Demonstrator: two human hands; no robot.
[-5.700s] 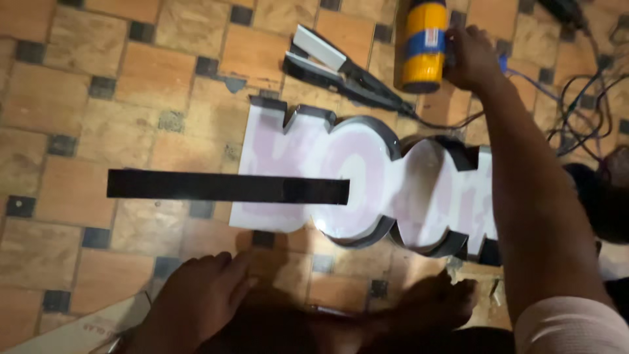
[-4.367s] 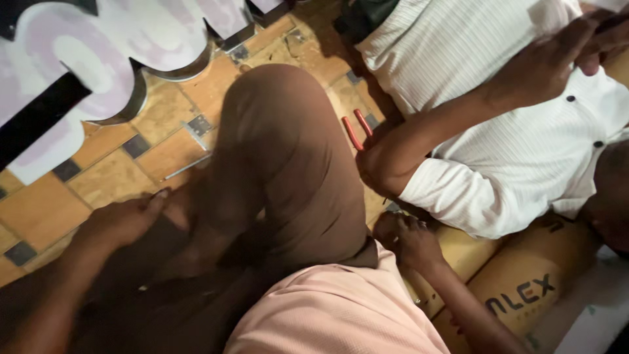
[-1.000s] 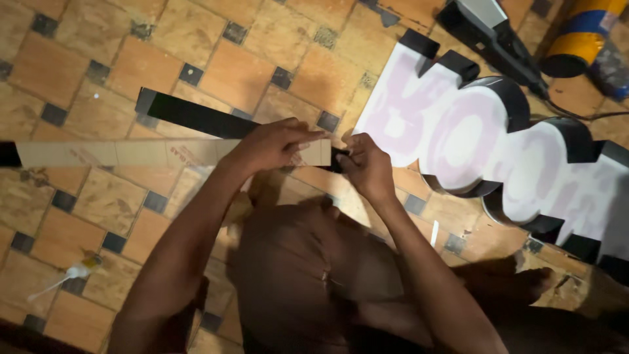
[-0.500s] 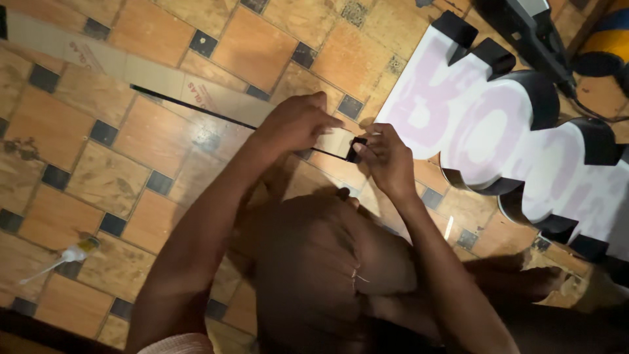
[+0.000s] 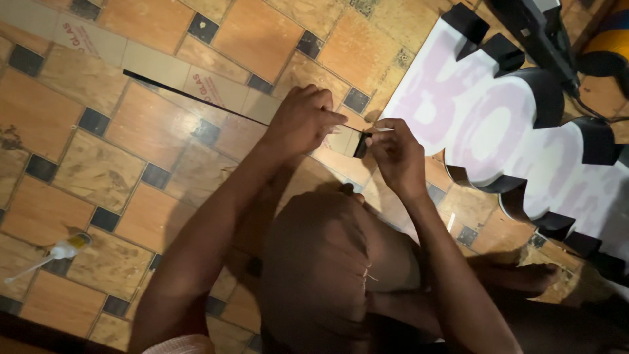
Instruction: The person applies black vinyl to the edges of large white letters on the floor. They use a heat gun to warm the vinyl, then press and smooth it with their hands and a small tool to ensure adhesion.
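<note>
Strip (image 5: 216, 98) end pinched between left hand (image 5: 303, 121) and right hand (image 5: 396, 154)

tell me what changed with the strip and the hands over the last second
The long strip has tilted, so its black edge shows as a thin line rather than a broad band. The left hand and right hand kept hold of its near end, the right fingers pinching the black tip. The white sign letters and small glue bottle still lie on the tiled floor.
</note>
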